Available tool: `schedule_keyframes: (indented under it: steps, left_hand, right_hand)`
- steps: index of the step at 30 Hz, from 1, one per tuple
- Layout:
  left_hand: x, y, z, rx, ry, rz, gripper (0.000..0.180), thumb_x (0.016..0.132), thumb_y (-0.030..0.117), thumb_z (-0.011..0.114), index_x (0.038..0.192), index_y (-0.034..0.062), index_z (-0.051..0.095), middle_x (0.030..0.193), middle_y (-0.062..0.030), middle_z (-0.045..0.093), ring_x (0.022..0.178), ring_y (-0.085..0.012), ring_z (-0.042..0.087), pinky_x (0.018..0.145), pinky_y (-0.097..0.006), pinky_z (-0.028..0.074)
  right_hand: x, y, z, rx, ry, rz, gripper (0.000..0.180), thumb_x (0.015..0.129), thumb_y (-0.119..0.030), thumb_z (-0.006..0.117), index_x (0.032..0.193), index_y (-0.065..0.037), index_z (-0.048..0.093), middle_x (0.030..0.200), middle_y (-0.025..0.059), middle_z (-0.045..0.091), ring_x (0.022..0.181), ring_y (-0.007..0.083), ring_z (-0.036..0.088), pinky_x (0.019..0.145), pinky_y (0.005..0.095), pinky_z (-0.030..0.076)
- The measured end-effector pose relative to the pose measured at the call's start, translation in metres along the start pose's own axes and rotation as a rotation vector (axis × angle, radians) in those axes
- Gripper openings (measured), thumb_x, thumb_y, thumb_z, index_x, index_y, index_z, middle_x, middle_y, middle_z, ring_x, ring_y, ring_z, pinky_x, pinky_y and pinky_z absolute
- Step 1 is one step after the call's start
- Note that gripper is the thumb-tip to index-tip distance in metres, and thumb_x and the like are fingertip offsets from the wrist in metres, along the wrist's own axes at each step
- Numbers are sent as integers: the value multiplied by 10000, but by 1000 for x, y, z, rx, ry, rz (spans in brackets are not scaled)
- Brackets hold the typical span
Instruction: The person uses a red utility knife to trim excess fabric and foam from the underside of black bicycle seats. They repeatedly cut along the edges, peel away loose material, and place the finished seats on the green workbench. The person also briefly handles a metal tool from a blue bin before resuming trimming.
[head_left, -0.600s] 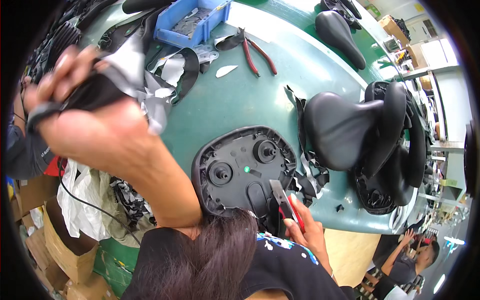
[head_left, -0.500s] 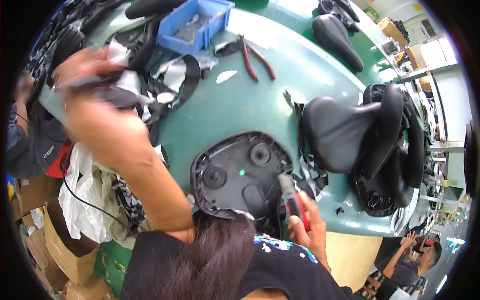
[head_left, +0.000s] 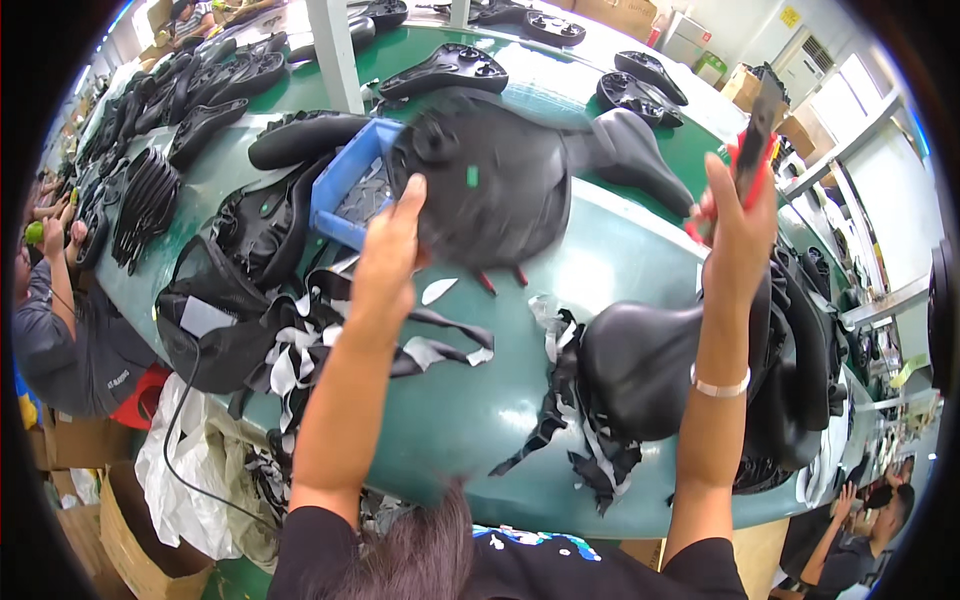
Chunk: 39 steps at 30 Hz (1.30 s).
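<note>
My left hand [head_left: 392, 250] grips the near edge of a black bicycle saddle [head_left: 520, 180] and holds it up over the green table [head_left: 440, 410], underside toward me, nose pointing right. My right hand [head_left: 738, 222] is raised at the right, shut on a red-handled cutting tool [head_left: 752, 135] whose dark blade points up. A second black saddle [head_left: 640, 360] lies upright on the table below my right forearm. Black and white trimmed scraps [head_left: 300, 350] lie under my left arm.
A blue bin [head_left: 345, 190] sits behind the lifted saddle. Many black saddles and shells [head_left: 190, 130] crowd the far left and back. Stacked saddles [head_left: 810, 390] stand at the right. A seated person [head_left: 55, 320] is at the left; cardboard boxes [head_left: 130, 530] below.
My left hand let go of the scraps at the left and took the saddle shell, lifting it off the table. My right hand rose with the cutting tool. The view shifted toward the far side.
</note>
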<state>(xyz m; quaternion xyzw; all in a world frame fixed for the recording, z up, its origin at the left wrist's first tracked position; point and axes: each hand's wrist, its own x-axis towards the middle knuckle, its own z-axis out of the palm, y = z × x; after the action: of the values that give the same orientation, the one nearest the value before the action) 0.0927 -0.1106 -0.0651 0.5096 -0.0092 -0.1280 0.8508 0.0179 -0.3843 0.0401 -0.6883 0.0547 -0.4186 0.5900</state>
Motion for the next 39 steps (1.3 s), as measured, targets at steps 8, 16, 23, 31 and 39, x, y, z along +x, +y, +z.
schedule_keyframes:
  steps: [8,16,23,31,39]
  left_hand:
    - [0,-120,63,771,-54,479,95,870,135,628,897,44,618,745,-72,619,586,-147,594,544,-276,465]
    - [7,-120,61,911,-85,474,85,857,143,620,854,59,629,734,-72,617,574,-174,594,547,-325,472]
    - [19,-112,44,285,-139,247,322,920,317,607,1072,39,551,884,-27,591,712,-90,564,636,-263,486]
    - [-72,-30,14,24,-184,-267,665,843,430,663,1251,-34,416,1130,-141,530,990,-180,555,828,-321,495]
    - [-106,-23,-39,157,-239,-309,533,807,278,662,1219,-18,498,983,-75,599,824,-137,618,730,-266,524]
  right_hand:
    - [93,244,65,642,205,709,434,766,59,609,1134,-121,466,948,88,568,743,259,598,583,442,551]
    - [88,245,70,682,785,411,458,770,-24,627,1171,-186,476,1145,66,473,1012,283,515,676,441,517]
    - [8,81,17,247,41,498,326,778,-69,661,1086,-133,574,959,25,541,838,160,553,581,292,482]
    - [-191,-51,-2,-550,-1097,-353,378,668,-168,759,1036,-141,679,944,116,576,734,261,600,618,335,509]
    - [-208,-20,-88,-662,-790,-109,624,742,-17,688,1329,-104,495,902,118,627,724,252,619,638,353,511]
